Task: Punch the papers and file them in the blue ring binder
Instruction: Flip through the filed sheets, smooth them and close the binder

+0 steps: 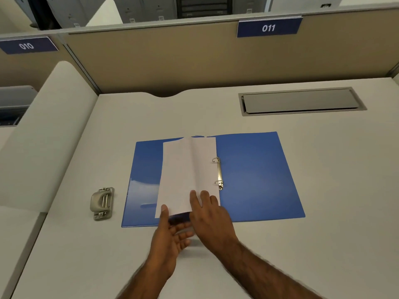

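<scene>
Beige cubicle partitions [151, 61] with blue number plates stand behind a pale counter [302, 244], which has a grey hatch [300, 101] let into its far right part. On the counter's middle the blue ring binder [254, 173] lies open and flat. Its covers spread left and right, and its metal ring mechanism [219, 173] runs straight away from the person.

The papers [185, 169] rest over the binder's left half, long axis parallel to the mechanism, right edge at the two rings. Whether the rings pass through the sheets cannot be told. The near edge is raised a little off the cover.

The left hand [170, 240], palm up, pinches the papers' near left corner, thumb on top and fingers loosely spread beneath. The right hand [212, 219] lies palm down, its straight fingers pressing the papers' near right part.

A grey hole punch [102, 202] sits on the counter just left of the binder, apart from it.
</scene>
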Demonstrator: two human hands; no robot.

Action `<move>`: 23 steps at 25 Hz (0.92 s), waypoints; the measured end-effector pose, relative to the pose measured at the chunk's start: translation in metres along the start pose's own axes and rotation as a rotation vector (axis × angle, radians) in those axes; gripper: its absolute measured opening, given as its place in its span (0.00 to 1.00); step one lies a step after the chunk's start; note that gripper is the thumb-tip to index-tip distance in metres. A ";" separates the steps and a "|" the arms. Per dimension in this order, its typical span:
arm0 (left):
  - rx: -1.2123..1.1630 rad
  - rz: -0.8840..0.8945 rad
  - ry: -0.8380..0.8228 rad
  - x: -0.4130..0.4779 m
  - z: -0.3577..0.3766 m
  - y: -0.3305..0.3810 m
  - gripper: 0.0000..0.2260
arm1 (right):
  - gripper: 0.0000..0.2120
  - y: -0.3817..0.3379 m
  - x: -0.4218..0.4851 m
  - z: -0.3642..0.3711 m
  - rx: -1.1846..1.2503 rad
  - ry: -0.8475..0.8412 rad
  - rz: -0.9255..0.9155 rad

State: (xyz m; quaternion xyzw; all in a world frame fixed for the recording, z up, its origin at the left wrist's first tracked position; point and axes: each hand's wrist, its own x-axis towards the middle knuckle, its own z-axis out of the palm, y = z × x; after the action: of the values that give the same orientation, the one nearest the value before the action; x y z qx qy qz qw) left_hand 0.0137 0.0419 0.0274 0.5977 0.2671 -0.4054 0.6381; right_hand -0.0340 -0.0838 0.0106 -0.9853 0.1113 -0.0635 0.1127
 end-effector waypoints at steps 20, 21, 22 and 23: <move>1.139 0.919 0.017 0.093 0.109 0.037 0.20 | 0.04 0.088 -0.020 -0.047 1.035 0.165 0.868; 1.179 0.926 0.017 0.098 0.110 0.040 0.21 | 0.04 0.090 -0.023 -0.047 1.056 0.173 0.888; 1.201 0.931 0.004 0.100 0.113 0.043 0.21 | 0.04 0.092 -0.025 -0.046 1.075 0.179 0.911; 1.216 0.935 -0.008 0.102 0.116 0.044 0.22 | 0.05 0.094 -0.028 -0.045 1.095 0.184 0.932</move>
State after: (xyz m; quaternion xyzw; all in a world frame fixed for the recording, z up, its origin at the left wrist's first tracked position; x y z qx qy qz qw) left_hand 0.0874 -0.0935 -0.0162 0.8928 -0.2858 -0.1713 0.3031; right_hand -0.0867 -0.1758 0.0287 -0.6285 0.4810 -0.1382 0.5954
